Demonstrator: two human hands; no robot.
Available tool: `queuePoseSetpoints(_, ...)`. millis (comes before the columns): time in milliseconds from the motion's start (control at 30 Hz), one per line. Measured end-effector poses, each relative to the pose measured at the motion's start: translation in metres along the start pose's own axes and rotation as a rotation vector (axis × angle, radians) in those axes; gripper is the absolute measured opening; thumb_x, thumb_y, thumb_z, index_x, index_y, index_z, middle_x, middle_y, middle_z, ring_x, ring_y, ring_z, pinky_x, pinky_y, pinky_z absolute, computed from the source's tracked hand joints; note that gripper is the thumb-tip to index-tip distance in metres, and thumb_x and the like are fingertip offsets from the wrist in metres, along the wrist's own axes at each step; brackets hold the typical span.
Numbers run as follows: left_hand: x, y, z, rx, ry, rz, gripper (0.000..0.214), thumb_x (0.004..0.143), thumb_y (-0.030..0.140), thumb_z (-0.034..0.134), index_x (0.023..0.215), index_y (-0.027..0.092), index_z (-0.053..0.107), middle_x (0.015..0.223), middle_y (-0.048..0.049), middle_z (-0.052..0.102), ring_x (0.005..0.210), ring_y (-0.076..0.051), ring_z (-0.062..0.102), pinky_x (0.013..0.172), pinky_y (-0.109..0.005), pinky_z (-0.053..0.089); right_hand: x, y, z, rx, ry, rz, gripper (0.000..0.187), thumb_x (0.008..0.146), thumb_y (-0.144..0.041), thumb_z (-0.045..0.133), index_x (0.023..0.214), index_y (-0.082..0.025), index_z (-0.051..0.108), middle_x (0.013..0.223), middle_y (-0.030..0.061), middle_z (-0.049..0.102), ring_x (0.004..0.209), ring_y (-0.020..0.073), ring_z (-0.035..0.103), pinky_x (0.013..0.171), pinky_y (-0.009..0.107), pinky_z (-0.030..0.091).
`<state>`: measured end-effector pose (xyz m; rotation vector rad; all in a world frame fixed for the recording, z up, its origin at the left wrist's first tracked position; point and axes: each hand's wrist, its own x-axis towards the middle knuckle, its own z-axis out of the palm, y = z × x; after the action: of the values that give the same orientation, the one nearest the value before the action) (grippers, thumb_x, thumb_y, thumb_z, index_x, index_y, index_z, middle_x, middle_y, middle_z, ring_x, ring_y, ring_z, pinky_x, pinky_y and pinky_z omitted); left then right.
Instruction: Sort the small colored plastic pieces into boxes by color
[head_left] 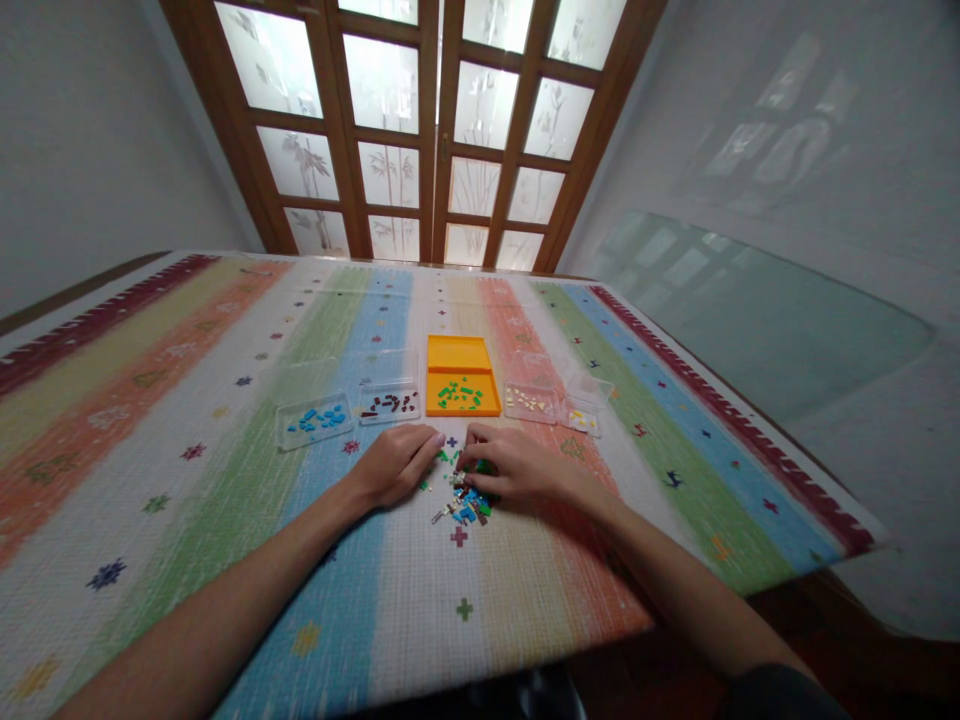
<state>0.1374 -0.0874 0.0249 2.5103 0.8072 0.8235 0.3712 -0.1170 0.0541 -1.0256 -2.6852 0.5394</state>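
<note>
Centrally, just below the middle of the frame, a loose pile of small pieces [471, 512], mostly blue, green, cream and brown, lies on a striped tablecloth [424, 600]. The right hand [506, 462] reaches in from the lower right, its bent fingers over the pile's upper right part; whether they pinch a piece cannot be told. The left hand [401, 465] rests just left of the pile, fingers curled and thumb close to them, any grip hidden; scattered green bits lie right beside its fingertips. Above the hands stands an open orange box [463, 411] of green pieces, with clear boxes [388, 416] on both sides.
</note>
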Motion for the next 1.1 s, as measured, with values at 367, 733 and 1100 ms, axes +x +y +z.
queuePoseSetpoints(367,0.0,-0.001,0.002,0.01,0.011,0.037,0.04,0.106,0.03,0.032,0.071,0.02,0.048,0.066,0.0004,0.054,0.061,-0.015,0.049,0.063,-0.028,0.039,0.003,-0.002,0.011,-0.194,-0.054,0.009,0.017,0.096,-0.026,0.054,0.102,-0.014,0.065,0.098,0.0079,0.059,0.068,0.0142,0.049,0.063,0.029,0.041)
queuePoseSetpoints(733,-0.001,-0.003,0.002,0.007,-0.012,0.024,0.041,0.107,0.031,0.031,0.075,0.019,0.054,0.07,-0.0017,0.06,0.065,-0.016,0.054,0.066,-0.028,0.043,-0.02,0.04,-0.029,-0.223,0.261,0.083,0.011,0.097,-0.027,0.051,0.095,-0.019,0.058,0.095,0.0081,0.061,0.084,0.0203,0.057,0.075,0.032,0.045)
queuePoseSetpoints(1100,-0.001,-0.004,0.002,0.002,-0.005,0.02,0.041,0.107,0.031,0.032,0.075,0.019,0.055,0.07,-0.0016,0.059,0.065,-0.016,0.054,0.066,-0.028,0.043,-0.044,0.094,-0.036,-0.307,0.306,0.411,0.019,0.099,-0.032,0.042,0.09,-0.021,0.054,0.091,0.0096,0.062,0.072,0.0198,0.053,0.065,0.03,0.04)
